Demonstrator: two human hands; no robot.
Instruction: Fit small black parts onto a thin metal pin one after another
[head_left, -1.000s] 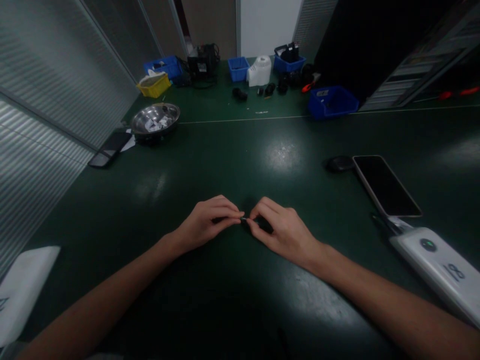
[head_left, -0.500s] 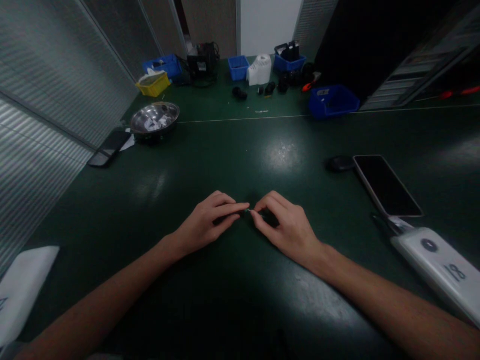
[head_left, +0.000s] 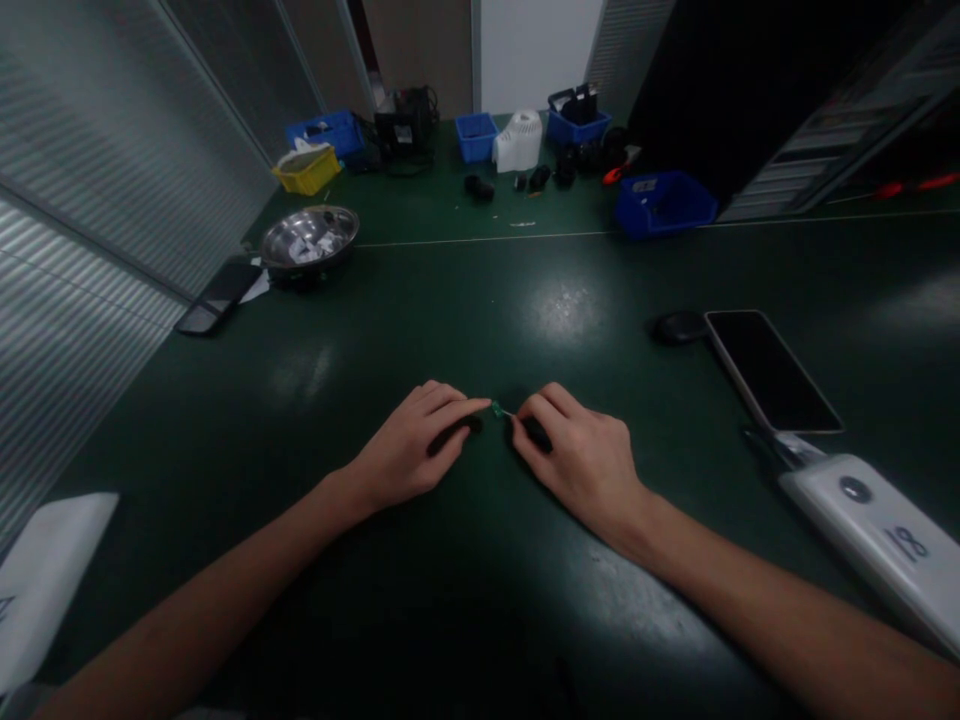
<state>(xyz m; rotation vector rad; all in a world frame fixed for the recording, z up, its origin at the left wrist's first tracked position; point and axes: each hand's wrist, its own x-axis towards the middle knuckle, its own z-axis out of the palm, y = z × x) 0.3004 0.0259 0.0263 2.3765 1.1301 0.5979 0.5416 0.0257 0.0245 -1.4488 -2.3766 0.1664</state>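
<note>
Over the middle of the green table, a small green piece (head_left: 496, 409) with a thin pale stem shows between my two hands. It is too small for me to name its kind. My right hand (head_left: 581, 445) pinches the stem between thumb and index finger. From the other side, the stretched index fingertip of my left hand (head_left: 409, 440) reaches the green piece and seems to touch it. The left thumb is held apart below, so that hand is open and grips nothing. A dark shape, perhaps shadow, fills the hollow of the right hand.
To the right are a black mouse (head_left: 679, 327), a phone (head_left: 772, 370) and a white power bank (head_left: 877, 530) with a cable. A metal bowl (head_left: 345, 232) with paper scraps stands at far left. Blue bins (head_left: 664, 205) and a white plastic cover (head_left: 519, 142) line the back.
My left thumb and index finger have parted from their pinch and the index has straightened. The green piece has come into view, and both hands have shifted slightly away from me.
</note>
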